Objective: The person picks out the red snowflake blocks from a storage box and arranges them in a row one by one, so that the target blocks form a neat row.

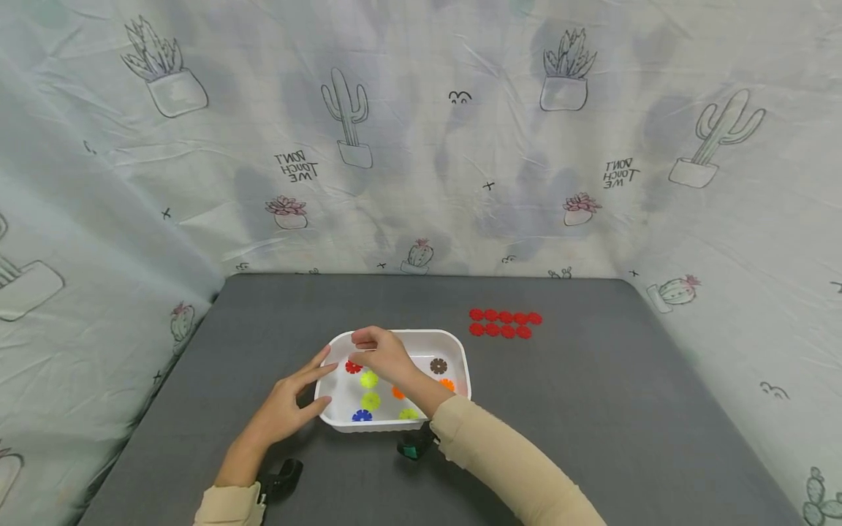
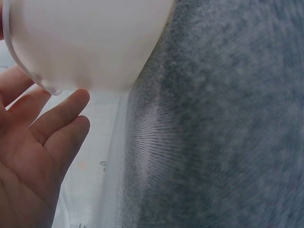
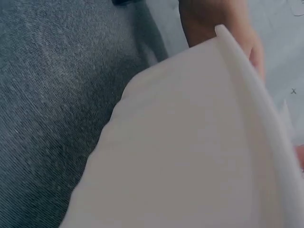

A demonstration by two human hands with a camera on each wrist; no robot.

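Observation:
A white tub [image 1: 460,347] sits on the grey table [image 1: 592,409] and holds several flower-shaped discs: yellow-green, orange, brown and blue. My left hand [image 1: 296,398] lies open, its straight fingers touching the tub's left wall. In the left wrist view the palm and fingers [image 2: 47,137] lie beside the tub [image 2: 90,42]. My right hand [image 1: 380,353] hovers over the tub's left part with fingers curled, just above a red disc [image 1: 353,367]. Whether it pinches that disc is hidden. The right wrist view is filled by the tub's outer wall [image 3: 190,161].
Two joined rows of red discs [image 1: 505,324] lie on the table to the tub's back right. A cloth printed with cacti [image 1: 421,146] hangs round the table on three sides. Bare grey table [image 1: 625,438] stretches right of the tub.

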